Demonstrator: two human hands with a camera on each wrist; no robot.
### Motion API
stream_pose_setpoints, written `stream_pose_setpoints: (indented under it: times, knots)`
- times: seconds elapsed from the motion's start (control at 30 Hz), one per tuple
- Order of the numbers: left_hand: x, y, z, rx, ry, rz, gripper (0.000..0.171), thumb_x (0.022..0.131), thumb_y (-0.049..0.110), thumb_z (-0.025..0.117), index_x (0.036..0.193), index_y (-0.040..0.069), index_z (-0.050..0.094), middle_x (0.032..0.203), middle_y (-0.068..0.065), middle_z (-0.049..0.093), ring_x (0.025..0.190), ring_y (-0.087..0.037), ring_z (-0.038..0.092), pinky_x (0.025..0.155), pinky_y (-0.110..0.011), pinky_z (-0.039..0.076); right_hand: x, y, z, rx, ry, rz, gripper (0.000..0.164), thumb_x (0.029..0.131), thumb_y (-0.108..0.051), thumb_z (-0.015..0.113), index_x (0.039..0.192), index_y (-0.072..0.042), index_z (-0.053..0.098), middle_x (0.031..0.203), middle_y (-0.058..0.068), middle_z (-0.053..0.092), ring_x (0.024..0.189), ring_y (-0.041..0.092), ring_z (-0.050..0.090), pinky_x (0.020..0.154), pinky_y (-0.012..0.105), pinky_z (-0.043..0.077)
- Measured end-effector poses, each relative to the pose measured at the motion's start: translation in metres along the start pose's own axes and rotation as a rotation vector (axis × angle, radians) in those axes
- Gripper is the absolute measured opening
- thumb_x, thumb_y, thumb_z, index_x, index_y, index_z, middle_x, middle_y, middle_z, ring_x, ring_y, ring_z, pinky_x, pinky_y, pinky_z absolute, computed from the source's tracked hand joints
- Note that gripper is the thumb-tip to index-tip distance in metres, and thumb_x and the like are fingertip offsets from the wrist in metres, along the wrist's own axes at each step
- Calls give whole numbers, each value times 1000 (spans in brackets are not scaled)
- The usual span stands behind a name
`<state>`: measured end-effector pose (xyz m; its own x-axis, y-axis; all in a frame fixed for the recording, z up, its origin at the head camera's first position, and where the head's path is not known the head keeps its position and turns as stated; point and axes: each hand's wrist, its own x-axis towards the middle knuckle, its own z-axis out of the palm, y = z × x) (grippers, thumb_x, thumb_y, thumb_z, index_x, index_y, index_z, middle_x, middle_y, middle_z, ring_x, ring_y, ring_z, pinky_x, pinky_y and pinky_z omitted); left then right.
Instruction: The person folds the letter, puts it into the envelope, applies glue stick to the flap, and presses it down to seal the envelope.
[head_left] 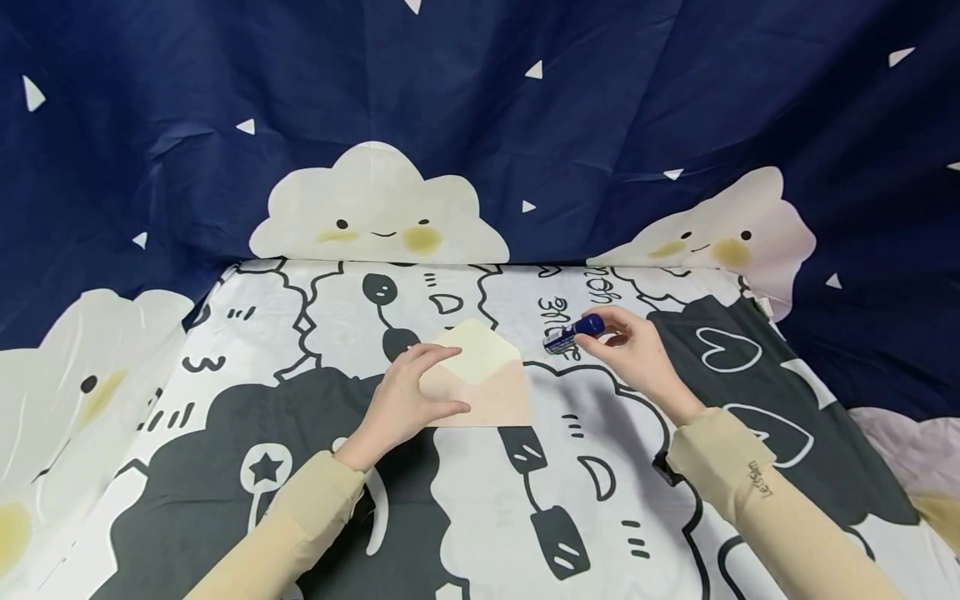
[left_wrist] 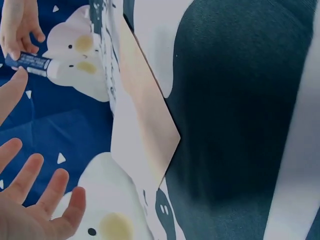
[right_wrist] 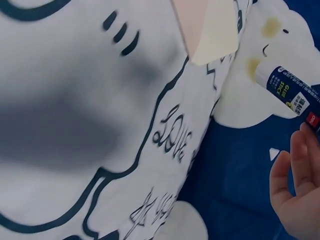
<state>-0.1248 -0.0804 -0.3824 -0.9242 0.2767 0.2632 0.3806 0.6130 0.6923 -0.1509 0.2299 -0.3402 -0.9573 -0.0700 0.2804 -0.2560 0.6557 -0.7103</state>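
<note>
On the cloth lies a pale pink envelope (head_left: 504, 398), its cream flap (head_left: 480, 348) raised and pointing away from me. My left hand (head_left: 405, 396) hovers at the envelope's left side with fingers spread; in the left wrist view its fingers stand apart, gripping nothing. Whether a fingertip touches the paper I cannot tell. To the right of the envelope, my right hand (head_left: 637, 358) pinches a dark blue glue stick (head_left: 562, 336) above the cloth. Its label reads "GLUE STICK" in the right wrist view, where a white end (right_wrist: 265, 72) faces away from the fingers.
A black-and-white cartoon cloth (head_left: 600, 533) covers the work surface. Behind its far edge hangs a dark blue curtain (head_left: 450, 75) printed with white triangles and smiling clouds.
</note>
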Motion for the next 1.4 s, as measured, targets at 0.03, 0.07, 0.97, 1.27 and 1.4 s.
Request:
stream_pose_setpoints:
  times: [0.03,0.07,0.97,1.27,1.4]
  knots:
    - [-1,0,0,14,-5,-5,66,66,33,85,127,24,60,128,0,57,132,-32,45,95,-54,46,0,3,-1,-8,13,-1,33,82,-18,74,112,-4,65,95,11,71,72,-9,54,66,11,46]
    - [-1,0,0,28,-8,-8,67,66,33,85,127,24,59,129,0,57,134,-33,43,94,-56,46,-1,7,-3,-11,24,-1,33,82,-18,74,111,-4,65,93,9,70,72,-9,54,65,11,46]
    - [-7,-8,-3,81,-37,24,76,66,40,84,133,25,53,131,-4,55,127,-34,47,85,-52,50,-7,53,-18,-204,61,140,36,86,-22,69,116,-4,62,91,13,66,70,-8,50,63,15,40]
    - [-7,-9,-4,96,-30,49,77,66,41,84,134,23,52,128,-3,56,114,-30,52,78,-46,52,-7,60,-18,-247,38,144,39,85,-21,69,119,-4,61,92,16,68,73,1,54,61,14,42]
    - [-7,-10,-4,100,-36,47,77,67,41,84,134,24,51,129,-3,55,114,-30,52,80,-46,52,-7,63,-17,-267,17,156,39,85,-19,69,121,-5,61,93,17,68,76,9,56,61,17,43]
